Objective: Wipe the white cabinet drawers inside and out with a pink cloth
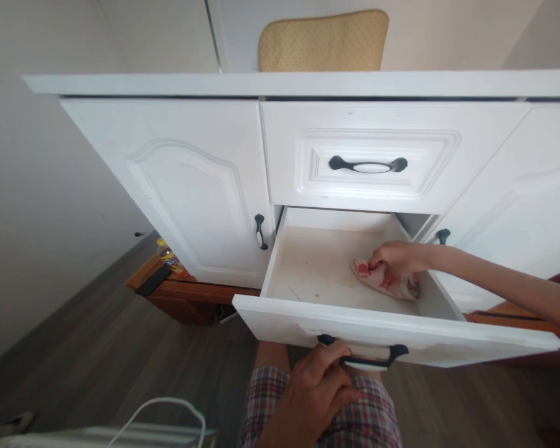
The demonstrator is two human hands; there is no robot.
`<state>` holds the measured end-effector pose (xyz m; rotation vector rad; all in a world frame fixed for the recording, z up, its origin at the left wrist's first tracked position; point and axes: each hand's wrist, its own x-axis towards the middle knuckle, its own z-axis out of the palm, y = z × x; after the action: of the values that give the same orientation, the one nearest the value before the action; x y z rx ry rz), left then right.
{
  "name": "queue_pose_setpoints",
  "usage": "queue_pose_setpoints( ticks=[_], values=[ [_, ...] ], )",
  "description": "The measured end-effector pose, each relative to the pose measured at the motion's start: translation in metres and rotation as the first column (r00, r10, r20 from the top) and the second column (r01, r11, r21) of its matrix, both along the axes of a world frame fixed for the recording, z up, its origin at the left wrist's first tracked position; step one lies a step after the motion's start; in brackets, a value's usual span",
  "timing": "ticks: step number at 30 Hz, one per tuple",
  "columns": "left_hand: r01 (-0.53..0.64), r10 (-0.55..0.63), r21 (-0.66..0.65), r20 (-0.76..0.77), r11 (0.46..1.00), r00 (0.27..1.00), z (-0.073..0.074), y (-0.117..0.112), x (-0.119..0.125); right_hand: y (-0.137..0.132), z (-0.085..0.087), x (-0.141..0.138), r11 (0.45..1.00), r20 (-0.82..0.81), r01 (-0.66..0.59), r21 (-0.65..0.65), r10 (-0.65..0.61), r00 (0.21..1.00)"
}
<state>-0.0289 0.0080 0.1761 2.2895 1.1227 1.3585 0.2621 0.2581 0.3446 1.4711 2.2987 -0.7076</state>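
Observation:
The lower drawer (303,261) is pulled out from the white cabinet. My right hand (396,258) is inside it, closed on a pink and white cloth (378,280) that lies against the drawer's floor on the right side. Some of the cloth is hidden under my fingers and palm. Below the drawer front (452,342), my left hand (320,382) has its fingers hooked on the left end of the black drawer handle (396,354). A few small dark specks show on the drawer's floor.
Above is a shut drawer with a black and white handle (368,165). Cabinet doors (196,186) flank it. A tan padded board (322,43) stands behind the countertop (168,84). A yellow-capped bottle (170,258) rests on brown wood at left; a white cord (168,401) curves at lower left.

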Motion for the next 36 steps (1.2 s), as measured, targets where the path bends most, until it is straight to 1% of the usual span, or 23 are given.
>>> queue_pose_setpoints(
  ticks=[2, 5, 6, 8, 10, 13, 16, 18, 20, 22, 24, 25, 26, 27, 28, 29, 30, 31, 32, 33, 34, 35, 36],
  values=[
    [-0.001, 0.001, 0.001, 0.001, 1.0, 1.0, 0.001, 0.001, 0.001, -0.027, 0.003, -0.003, 0.989, -0.018, -0.071, -0.131, 0.069, 0.997],
    [-0.024, 0.024, 0.046, -0.009, 0.999, 1.0, 0.006, 0.002, 0.003, -0.054, 0.007, -0.009, 0.935, -0.086, -0.186, -0.303, 0.168, 0.982],
    [-0.03, 0.031, 0.066, -0.023, 0.997, 0.999, 0.008, 0.002, 0.003, -0.057, 0.008, -0.012, 0.913, -0.094, -0.211, -0.35, 0.19, 0.977],
    [-0.027, 0.032, 0.093, -0.057, 0.995, 0.998, 0.01, 0.004, 0.003, -0.058, 0.01, -0.021, 0.884, -0.077, -0.221, -0.413, 0.208, 0.975],
    [-0.023, 0.031, 0.121, -0.066, 0.992, 0.997, 0.009, 0.004, 0.004, -0.055, 0.011, -0.034, 0.871, -0.048, -0.245, -0.426, 0.249, 0.967],
    [-0.048, 0.057, 0.163, -0.055, 0.985, 0.997, 0.003, 0.005, 0.006, -0.053, 0.015, -0.07, 0.867, -0.095, -0.351, -0.354, 0.34, 0.936],
    [-0.063, 0.085, 0.184, -0.116, 0.981, 0.99, -0.003, 0.005, 0.008, -0.06, 0.014, -0.119, 0.874, -0.28, -0.437, -0.211, 0.374, 0.884],
    [-0.084, 0.11, 0.214, -0.114, 0.973, 0.987, -0.005, 0.006, 0.01, -0.065, 0.009, -0.15, 0.88, -0.408, -0.459, -0.121, 0.378, 0.831],
    [-0.119, 0.138, 0.248, -0.059, 0.961, 0.989, -0.005, 0.006, 0.013, -0.068, -0.001, -0.172, 0.891, -0.511, -0.45, -0.056, 0.362, 0.78],
    [-0.136, 0.148, 0.247, -0.031, 0.959, 0.988, -0.002, 0.007, 0.016, -0.07, -0.012, -0.183, 0.921, -0.599, -0.389, -0.028, 0.296, 0.744],
    [-0.117, 0.13, 0.217, -0.05, 0.969, 0.99, 0.001, 0.007, 0.017, -0.07, -0.023, -0.186, 0.956, -0.664, -0.293, -0.008, 0.214, 0.716],
    [-0.107, 0.12, 0.2, -0.056, 0.974, 0.991, 0.004, 0.006, 0.017, -0.069, -0.027, -0.185, 0.965, -0.672, -0.259, 0.036, 0.215, 0.709],
    [-0.106, 0.116, 0.198, -0.039, 0.974, 0.992, 0.006, 0.005, 0.017, -0.067, -0.03, -0.183, 0.961, -0.653, -0.249, 0.121, 0.266, 0.709],
    [-0.107, 0.112, 0.204, -0.01, 0.973, 0.994, 0.009, 0.005, 0.016, -0.062, -0.033, -0.183, 0.93, -0.597, -0.268, 0.25, 0.366, 0.714],
    [-0.105, 0.104, 0.205, 0.014, 0.973, 0.994, 0.011, 0.004, 0.016, -0.055, -0.035, -0.182, 0.855, -0.489, -0.325, 0.405, 0.503, 0.713],
    [-0.097, 0.094, 0.197, 0.027, 0.976, 0.995, 0.014, 0.003, 0.015, -0.046, -0.037, -0.183, 0.728, -0.336, -0.414, 0.546, 0.643, 0.688],
    [-0.086, 0.081, 0.182, 0.031, 0.98, 0.996, 0.016, 0.002, 0.014, -0.035, -0.039, -0.184, 0.565, -0.167, -0.514, 0.646, 0.761, 0.627],
    [-0.072, 0.068, 0.162, 0.028, 0.984, 0.997, 0.018, 0.001, 0.013, -0.021, -0.041, -0.185, 0.39, -0.005, -0.599, 0.699, 0.841, 0.541],
    [-0.06, 0.058, 0.139, 0.021, 0.988, 0.998, 0.019, 0.0, 0.012, -0.007, -0.043, -0.187, 0.23, 0.133, -0.655, 0.72, 0.881, 0.455],
    [-0.055, 0.053, 0.125, 0.018, 0.991, 0.998, 0.02, 0.0, 0.012, 0.009, -0.045, -0.188, 0.099, 0.24, -0.685, 0.722, 0.892, 0.382],
    [-0.059, 0.056, 0.124, 0.027, 0.99, 0.998, 0.02, 0.0, 0.012, 0.025, -0.046, -0.188, 0.0, 0.322, -0.694, 0.72, 0.886, 0.334],
    [-0.068, 0.063, 0.131, 0.038, 0.989, 0.997, 0.02, 0.0, 0.013, 0.04, -0.046, -0.188, -0.071, 0.386, -0.691, 0.719, 0.868, 0.312],
    [-0.077, 0.071, 0.141, 0.047, 0.987, 0.996, 0.019, 0.001, 0.014, 0.055, -0.045, -0.186, -0.123, 0.438, -0.685, 0.718, 0.845, 0.307]
  ],
)
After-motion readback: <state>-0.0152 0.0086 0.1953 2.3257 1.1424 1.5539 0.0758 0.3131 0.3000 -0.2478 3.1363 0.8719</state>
